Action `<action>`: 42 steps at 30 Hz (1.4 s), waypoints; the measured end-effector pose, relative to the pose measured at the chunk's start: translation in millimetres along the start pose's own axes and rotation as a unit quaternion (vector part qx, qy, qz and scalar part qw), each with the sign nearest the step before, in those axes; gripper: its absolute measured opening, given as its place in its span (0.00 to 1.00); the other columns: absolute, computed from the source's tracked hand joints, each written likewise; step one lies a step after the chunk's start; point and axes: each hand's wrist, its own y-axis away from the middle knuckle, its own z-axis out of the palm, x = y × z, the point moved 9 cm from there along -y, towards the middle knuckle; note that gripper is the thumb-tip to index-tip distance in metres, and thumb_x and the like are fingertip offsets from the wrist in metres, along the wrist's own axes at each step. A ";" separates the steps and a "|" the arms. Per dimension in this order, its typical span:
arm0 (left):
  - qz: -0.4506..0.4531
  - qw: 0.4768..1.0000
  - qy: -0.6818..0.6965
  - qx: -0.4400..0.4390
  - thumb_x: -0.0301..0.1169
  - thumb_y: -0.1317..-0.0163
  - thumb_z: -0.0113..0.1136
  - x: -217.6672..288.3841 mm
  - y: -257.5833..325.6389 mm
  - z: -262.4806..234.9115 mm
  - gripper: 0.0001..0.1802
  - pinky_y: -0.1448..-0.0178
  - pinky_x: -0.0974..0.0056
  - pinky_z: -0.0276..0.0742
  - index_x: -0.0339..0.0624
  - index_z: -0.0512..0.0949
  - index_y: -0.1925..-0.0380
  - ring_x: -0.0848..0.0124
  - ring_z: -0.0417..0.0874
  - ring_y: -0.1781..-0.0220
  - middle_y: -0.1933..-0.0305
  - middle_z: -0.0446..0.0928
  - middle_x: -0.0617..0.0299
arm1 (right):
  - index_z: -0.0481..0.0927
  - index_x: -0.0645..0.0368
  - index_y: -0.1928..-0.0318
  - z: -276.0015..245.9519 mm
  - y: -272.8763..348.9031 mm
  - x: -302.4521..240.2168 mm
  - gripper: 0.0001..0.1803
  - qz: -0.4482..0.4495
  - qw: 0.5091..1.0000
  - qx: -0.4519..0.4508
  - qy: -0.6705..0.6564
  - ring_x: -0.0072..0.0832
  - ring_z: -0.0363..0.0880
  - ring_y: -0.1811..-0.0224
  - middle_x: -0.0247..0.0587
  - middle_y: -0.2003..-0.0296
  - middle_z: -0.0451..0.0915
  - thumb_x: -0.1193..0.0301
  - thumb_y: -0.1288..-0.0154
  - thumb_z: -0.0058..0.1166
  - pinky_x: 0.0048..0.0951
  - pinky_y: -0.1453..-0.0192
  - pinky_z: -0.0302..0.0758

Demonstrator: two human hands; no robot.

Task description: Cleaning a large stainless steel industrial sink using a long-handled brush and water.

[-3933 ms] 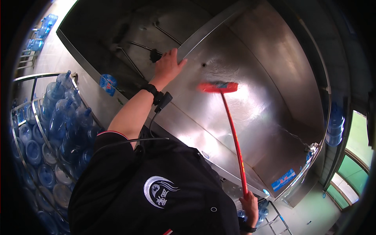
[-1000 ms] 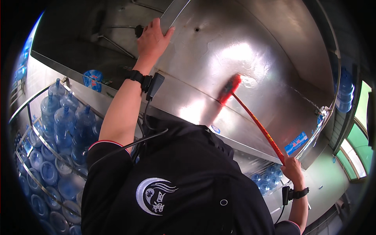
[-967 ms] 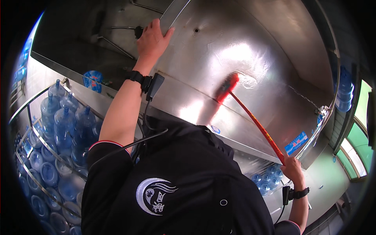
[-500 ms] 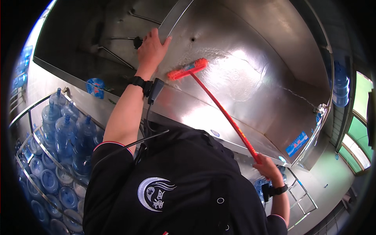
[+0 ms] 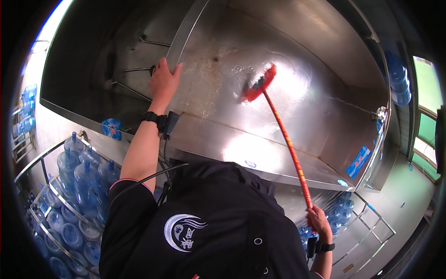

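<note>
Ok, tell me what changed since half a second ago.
The oblong red brush head swept right across the silver metal basin, away from the flat metal divider, and turned. Nothing was released: the right hand still grips the long red handle; the left hand stays on the divider.

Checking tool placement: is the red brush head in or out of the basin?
In: the brush head is inside the basin's walls; its handle extends out to the right hand.
</note>
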 end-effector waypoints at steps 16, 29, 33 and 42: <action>-0.008 0.999 -0.041 0.009 0.52 0.37 0.56 -2.2 3.5 -3.3 0.32 0.50 0.47 0.77 0.37 0.67 0.45 0.47 0.77 0.45 0.47 0.76 0.46 | 0.70 0.58 0.71 -35.7 -76.4 -9.9 0.09 0.000 1.000 -0.010 -0.019 0.21 0.67 0.87 0.31 0.83 0.69 0.67 0.40 0.51 0.25 0.86 0.62; 0.001 0.999 -0.050 0.015 0.51 0.36 0.57 -3.5 4.6 1.8 0.33 0.51 0.45 0.77 0.37 0.66 0.42 0.46 0.77 0.46 0.46 0.75 0.46 | 0.69 0.62 0.69 -74.4 -207.5 -219.2 0.08 -0.125 0.985 0.068 0.102 0.25 0.68 0.89 0.35 0.86 0.69 0.71 0.35 0.50 0.30 0.89 0.63; -0.007 0.999 -0.046 0.018 0.51 0.36 0.57 -7.8 5.2 0.2 0.32 0.51 0.45 0.77 0.38 0.66 0.43 0.46 0.77 0.47 0.46 0.76 0.46 | 0.70 0.59 0.66 -75.4 -195.7 -202.0 0.07 -0.182 0.979 0.063 0.063 0.24 0.68 0.89 0.33 0.86 0.68 0.70 0.37 0.52 0.29 0.89 0.62; 0.008 0.999 -0.042 0.021 0.50 0.37 0.57 -2.0 4.9 -0.2 0.33 0.50 0.45 0.76 0.36 0.65 0.42 0.45 0.77 0.46 0.46 0.75 0.44 | 0.68 0.55 0.66 -51.9 -84.8 -21.1 0.06 -0.111 0.990 0.081 -0.029 0.18 0.66 0.87 0.27 0.84 0.66 0.74 0.41 0.53 0.24 0.86 0.63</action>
